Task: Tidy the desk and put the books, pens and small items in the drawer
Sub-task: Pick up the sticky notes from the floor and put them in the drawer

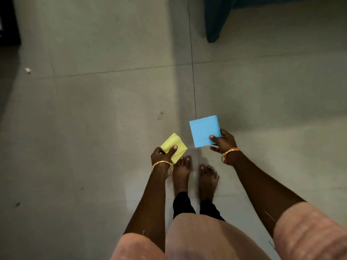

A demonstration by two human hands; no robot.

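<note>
I am looking straight down at a tiled floor. My left hand (163, 154) pinches a yellow sticky-note pad (173, 145), thumb on top, near the middle of the view. My right hand (222, 142) grips a larger blue sticky-note pad (203, 130) by its lower right corner, thumb on its face. Both pads hang in the air above the floor, a little apart from each other. No desk or drawer is in view.
My bare feet (195, 175) stand on the grey floor tiles (93, 128) below the hands. A dark blue cloth-covered furniture corner (216, 21) is at the top right. A black object (8, 21) stands at the top left edge. A small white scrap (27, 70) lies on the floor.
</note>
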